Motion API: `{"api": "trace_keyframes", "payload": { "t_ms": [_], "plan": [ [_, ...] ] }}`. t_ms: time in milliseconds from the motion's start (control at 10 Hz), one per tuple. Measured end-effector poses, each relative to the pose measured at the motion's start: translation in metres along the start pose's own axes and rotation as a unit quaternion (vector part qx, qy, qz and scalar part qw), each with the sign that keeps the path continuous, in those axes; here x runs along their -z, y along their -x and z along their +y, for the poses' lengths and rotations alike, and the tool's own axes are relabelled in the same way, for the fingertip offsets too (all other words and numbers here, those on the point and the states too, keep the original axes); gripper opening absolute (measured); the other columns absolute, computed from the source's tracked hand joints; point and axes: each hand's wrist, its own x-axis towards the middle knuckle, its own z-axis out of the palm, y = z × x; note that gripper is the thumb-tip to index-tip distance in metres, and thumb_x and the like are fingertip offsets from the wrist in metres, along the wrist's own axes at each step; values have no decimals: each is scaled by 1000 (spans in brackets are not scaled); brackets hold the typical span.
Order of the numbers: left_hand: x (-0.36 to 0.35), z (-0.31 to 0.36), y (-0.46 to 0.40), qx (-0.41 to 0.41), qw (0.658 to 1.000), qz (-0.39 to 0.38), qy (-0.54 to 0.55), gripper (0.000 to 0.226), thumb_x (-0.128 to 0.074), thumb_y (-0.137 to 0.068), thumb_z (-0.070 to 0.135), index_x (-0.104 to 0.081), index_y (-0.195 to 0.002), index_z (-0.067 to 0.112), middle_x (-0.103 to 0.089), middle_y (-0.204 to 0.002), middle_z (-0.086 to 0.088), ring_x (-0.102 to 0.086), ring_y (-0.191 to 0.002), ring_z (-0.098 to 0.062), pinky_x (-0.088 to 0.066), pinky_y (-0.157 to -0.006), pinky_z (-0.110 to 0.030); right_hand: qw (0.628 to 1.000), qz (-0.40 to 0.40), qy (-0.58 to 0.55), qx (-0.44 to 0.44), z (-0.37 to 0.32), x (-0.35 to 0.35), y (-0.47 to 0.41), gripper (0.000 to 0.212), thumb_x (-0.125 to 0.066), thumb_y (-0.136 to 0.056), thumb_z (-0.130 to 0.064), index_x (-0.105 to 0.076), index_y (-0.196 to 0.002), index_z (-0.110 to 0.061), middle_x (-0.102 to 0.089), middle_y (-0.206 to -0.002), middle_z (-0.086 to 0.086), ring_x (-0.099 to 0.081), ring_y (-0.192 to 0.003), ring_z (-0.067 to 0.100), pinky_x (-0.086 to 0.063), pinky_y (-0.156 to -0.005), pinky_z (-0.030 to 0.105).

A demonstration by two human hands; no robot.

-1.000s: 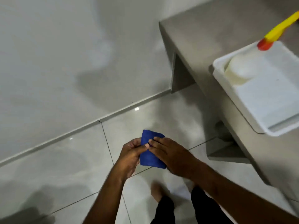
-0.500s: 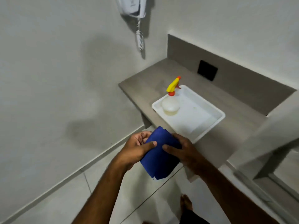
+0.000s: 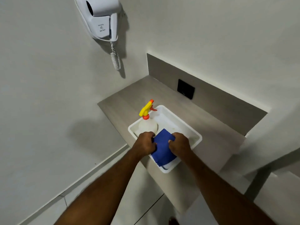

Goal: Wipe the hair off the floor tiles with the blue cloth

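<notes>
Hair dryer (image 3: 100,15) label too small to read; foot (image 3: 173,221) cut by bottom edge.

Only print visible: small grey marking on front of white wall-mounted hair dryer (image 3: 101,17), two short lines of text with small round symbol between them. Letters too small and blurred to read. No readable text on spray bottle (image 3: 147,122), white tray (image 3: 188,127), black wall socket (image 3: 186,91) or blue cloth (image 3: 163,147).
</notes>
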Motion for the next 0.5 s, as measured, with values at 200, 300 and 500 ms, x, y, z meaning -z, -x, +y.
{"api": "trace_keyframes", "payload": {
  "t_ms": [200,300,500],
  "plan": [
    [-26,-9,-2,-28,992,-30,-121,18,-61,-86,14,-67,-100,5,-68,-99,-15,-64,-90,-28,-48,-72,-30,992,-76,97,-31,11,-28,-29,31,-63,-90,-16,-58,-115,1,-64,-121,18,-61,-112,33,-47,-96,35],
    [-32,-7,-6,-42,977,-74,-196,23,-56,-90,23,-65,-104,8,-68,-101,-13,-63,-92,-28,-49,-77,-34,987,-73,128,-66,17,-35,-28,34,-70,-86,-19,-58,-114,-5,-65,-120,14,-63,-109,31,-51,-90,35],
    [-19,-13,6,-77,954,80,-280,26,-53,-89,28,-63,-106,12,-70,-100,-11,-63,-92,-29,-44,-88,-40,967,22,255,-7,14,-29,-19,32,-71,-82,-31,-57,-106,-14,-60,-111,8,-61,-101,26,-52,-84,34]
  ]
}}
